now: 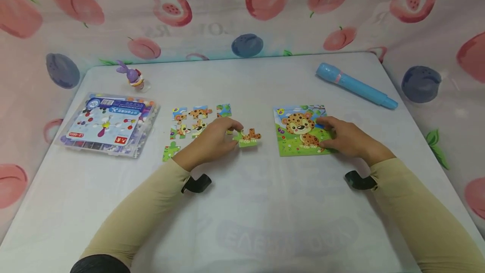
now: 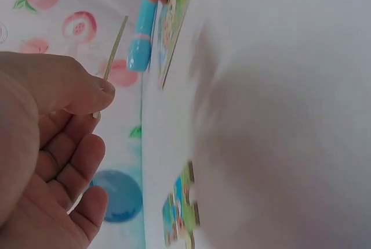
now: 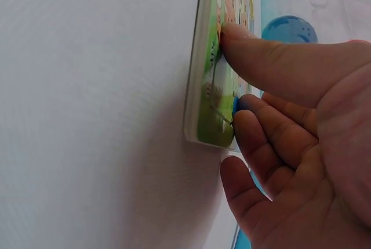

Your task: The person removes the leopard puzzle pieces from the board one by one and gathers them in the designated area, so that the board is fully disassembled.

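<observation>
My left hand (image 1: 212,140) pinches a jigsaw piece (image 1: 249,137) between thumb and fingertips, raised above the table. The piece shows leopard spots, paws and grass. In the left wrist view it appears edge-on as a thin strip. Beneath and behind that hand lie several spaced-out jigsaw pieces (image 1: 200,113), partly covered by it. To the right lies a square leopard puzzle board (image 1: 295,148) with a pale rim. My right hand (image 1: 348,136) rests on the board's right side. Its thumb (image 3: 237,34) touches the picture, and its spread fingers lie along the edge.
A clear plastic box (image 1: 107,125) with a printed label and colourful contents sits at left. Behind it stands a purple rabbit figurine (image 1: 132,75). A blue tube-shaped object, thicker at one end (image 1: 356,85), lies at the back right. Fruit-print cloth (image 1: 212,12) hangs behind the white table.
</observation>
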